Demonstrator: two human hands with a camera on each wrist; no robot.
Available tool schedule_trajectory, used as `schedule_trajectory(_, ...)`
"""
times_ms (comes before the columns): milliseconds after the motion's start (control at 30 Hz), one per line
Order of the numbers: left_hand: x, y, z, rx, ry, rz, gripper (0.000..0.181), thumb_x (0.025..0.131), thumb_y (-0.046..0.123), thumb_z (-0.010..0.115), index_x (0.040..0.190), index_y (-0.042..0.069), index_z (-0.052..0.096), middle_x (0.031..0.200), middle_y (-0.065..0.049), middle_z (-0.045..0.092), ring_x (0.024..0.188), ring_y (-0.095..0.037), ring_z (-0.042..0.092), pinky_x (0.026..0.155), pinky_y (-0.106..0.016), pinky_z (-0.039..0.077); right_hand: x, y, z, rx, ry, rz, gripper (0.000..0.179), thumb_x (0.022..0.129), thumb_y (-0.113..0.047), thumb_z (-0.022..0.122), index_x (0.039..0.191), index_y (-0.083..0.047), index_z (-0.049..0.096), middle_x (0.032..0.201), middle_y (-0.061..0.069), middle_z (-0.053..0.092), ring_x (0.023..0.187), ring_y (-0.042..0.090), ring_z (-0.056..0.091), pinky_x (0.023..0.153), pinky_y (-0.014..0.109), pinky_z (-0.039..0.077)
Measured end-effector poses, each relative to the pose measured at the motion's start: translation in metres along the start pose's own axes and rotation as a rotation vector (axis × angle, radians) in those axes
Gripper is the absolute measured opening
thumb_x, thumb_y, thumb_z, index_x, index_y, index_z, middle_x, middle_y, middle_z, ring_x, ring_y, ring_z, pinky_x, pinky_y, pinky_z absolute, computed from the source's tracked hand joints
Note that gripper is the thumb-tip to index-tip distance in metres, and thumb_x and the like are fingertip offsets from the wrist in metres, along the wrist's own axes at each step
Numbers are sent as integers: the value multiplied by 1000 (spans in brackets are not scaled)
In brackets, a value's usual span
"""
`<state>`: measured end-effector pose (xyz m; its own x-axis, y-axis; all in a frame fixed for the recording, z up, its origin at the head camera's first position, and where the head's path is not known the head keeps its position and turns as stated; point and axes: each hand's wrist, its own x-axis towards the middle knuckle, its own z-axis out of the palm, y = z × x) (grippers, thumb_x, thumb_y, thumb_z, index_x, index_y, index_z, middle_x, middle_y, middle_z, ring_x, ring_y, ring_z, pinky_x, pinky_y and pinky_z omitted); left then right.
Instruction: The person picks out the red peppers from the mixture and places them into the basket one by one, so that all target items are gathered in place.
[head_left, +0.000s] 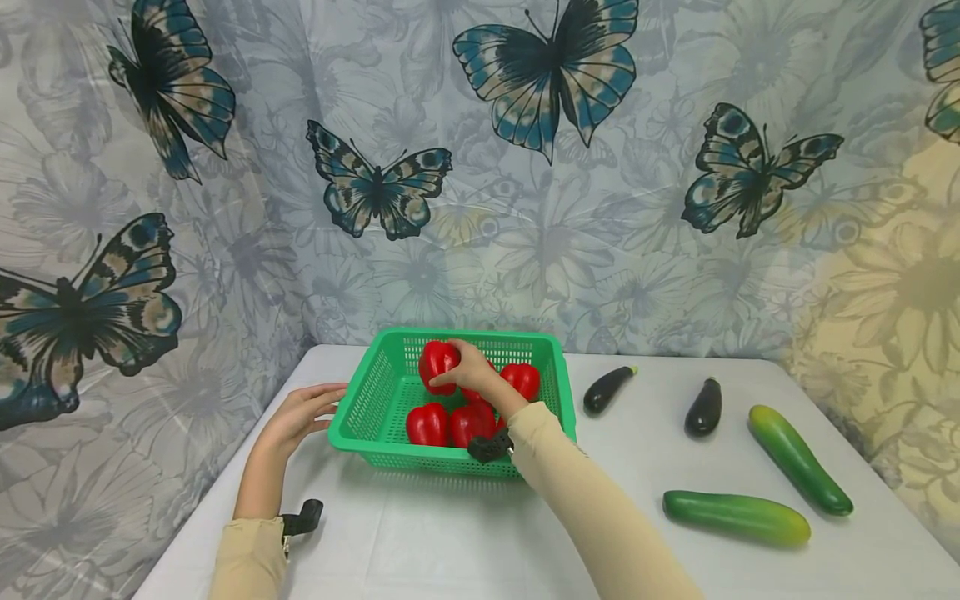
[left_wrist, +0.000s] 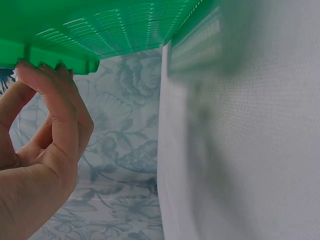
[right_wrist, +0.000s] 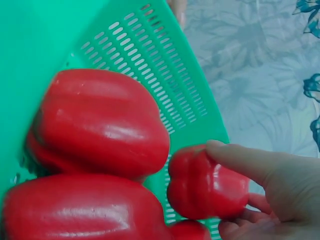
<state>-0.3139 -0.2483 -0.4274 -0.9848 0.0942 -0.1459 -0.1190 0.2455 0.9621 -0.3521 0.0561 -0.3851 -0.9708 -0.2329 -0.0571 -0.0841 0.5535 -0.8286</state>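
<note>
A green plastic basket (head_left: 360, 447) with slotted walls stands on the table and holds several red bell peppers (head_left: 427, 425). Over its back part, my right hand (head_left: 474, 371) grips one red bell pepper (head_left: 438, 367) between thumb and fingers. The right wrist view has that bell pepper (right_wrist: 207, 182) close to the basket's wall, the thumb lying along its side. My left hand (head_left: 294, 414) is at the basket's left side. Its loosely bent fingertips touch the rim (left_wrist: 80, 65) in the left wrist view, the palm away from the basket.
Two eggplants (head_left: 703, 408) lie right of the basket on the white table (head_left: 450, 542). Nearer the table's right edge are two green cucumber-like vegetables (head_left: 738, 515) with yellowish ends. A butterfly-patterned cloth (head_left: 510, 275) hangs behind the table.
</note>
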Motion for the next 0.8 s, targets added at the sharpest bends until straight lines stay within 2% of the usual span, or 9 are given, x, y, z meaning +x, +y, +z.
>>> schedule_trajectory(267,0,0,0,-6,-6,10,59,96,35,62,140,-3,49,102,17,64,90,-4,64,79,-28,55,3,2,3,-30,-23,-6,83,80,-20,80,150,-8,37,146,15,45,130,34,48,100,48,49)
schedule_trajectory(300,-1,0,0,-5,-8,12,59,96,35,63,140,-3,49,103,17,64,90,-4,64,79,-28,55,5,4,3,-46,-20,-22,84,78,-23,82,149,-8,38,144,15,47,126,33,50,96,46,52)
schedule_trajectory(400,-1,1,1,0,-13,14,59,96,36,63,139,-2,51,103,17,64,91,-5,64,79,-28,55,6,4,2,-63,-20,-25,84,78,-24,82,148,-8,38,142,16,48,125,33,50,95,45,52)
schedule_trajectory(633,-1,1,0,8,-22,19,56,96,36,62,138,0,53,103,18,64,93,-5,64,80,-30,55,2,3,2,-119,-75,-23,83,81,-24,79,150,-6,36,145,16,46,129,33,49,100,48,49)
schedule_trajectory(767,0,0,-1,-2,-17,13,58,96,35,62,139,-2,50,103,18,64,92,-4,64,80,-29,55,1,3,2,-162,-71,-17,82,82,-28,78,149,-7,37,144,15,48,128,33,50,99,48,49)
schedule_trajectory(800,-1,-1,-1,-3,-14,13,58,96,35,62,140,-2,50,103,18,64,92,-4,64,80,-28,54,1,2,2,-174,-69,-19,82,82,-29,78,149,-7,37,144,15,48,130,33,49,102,49,47)
